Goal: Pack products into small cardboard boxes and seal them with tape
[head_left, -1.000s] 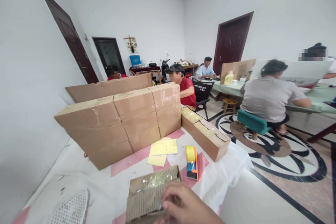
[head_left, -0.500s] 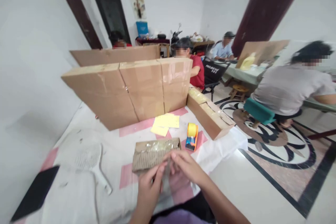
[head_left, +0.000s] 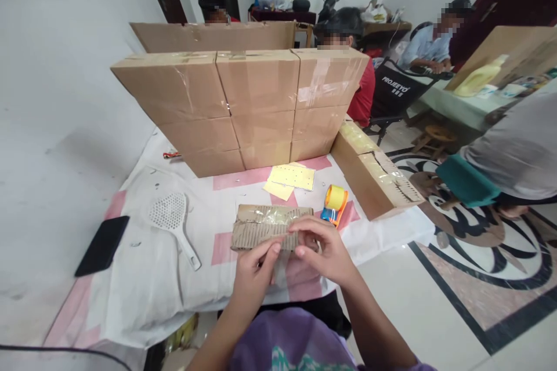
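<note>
Fingertip work appears in hand at the near edge of the corrugated box (head_left: 259, 231) on the surface (head_left: 130, 278), digits of the left hand (head_left: 253, 273) close together, thumb and forefinger of the right hand (head_left: 333, 250) apart, any grip indiscernible; the next move seemingly calls for steady coordination.

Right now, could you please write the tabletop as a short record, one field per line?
Box: shiny tape on top
Left hand: by box's near edge, thumb and finger close together
Right hand: at box's near right corner, fingers curled
Behind box: yellow cards
Right of box: dispenser
Left of box: strainer, black slab
</note>
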`<control>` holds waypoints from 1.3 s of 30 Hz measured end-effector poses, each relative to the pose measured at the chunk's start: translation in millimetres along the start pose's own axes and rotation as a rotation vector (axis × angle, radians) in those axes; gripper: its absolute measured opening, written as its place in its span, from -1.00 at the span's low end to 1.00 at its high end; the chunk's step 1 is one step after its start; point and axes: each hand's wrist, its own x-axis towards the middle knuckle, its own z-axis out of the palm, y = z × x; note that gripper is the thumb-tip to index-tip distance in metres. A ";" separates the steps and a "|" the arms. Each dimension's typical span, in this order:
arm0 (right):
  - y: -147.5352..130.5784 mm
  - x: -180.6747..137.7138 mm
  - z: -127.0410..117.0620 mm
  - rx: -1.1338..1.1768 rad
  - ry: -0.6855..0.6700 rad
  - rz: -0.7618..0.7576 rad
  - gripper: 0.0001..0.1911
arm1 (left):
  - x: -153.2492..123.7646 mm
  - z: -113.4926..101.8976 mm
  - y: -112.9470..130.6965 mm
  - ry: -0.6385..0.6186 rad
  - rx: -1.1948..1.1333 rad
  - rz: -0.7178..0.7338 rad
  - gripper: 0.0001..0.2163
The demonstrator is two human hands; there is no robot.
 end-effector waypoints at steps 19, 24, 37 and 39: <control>10.2 34.7 0.5 -0.006 0.111 0.195 -0.74 | -4.4 12.6 4.8 -0.008 -0.036 -0.230 -0.36; 20.7 44.8 0.9 -0.212 0.078 0.120 -0.80 | -9.5 2.7 -3.6 0.043 0.010 -0.275 -0.34; 56.3 67.7 -4.2 -0.490 0.089 0.116 -0.85 | 8.8 -5.7 -20.1 -0.025 0.088 -0.266 -0.47; 58.6 68.5 -7.1 -0.482 0.090 0.133 -0.85 | 8.8 -6.7 -21.0 -0.024 0.102 -0.260 -0.49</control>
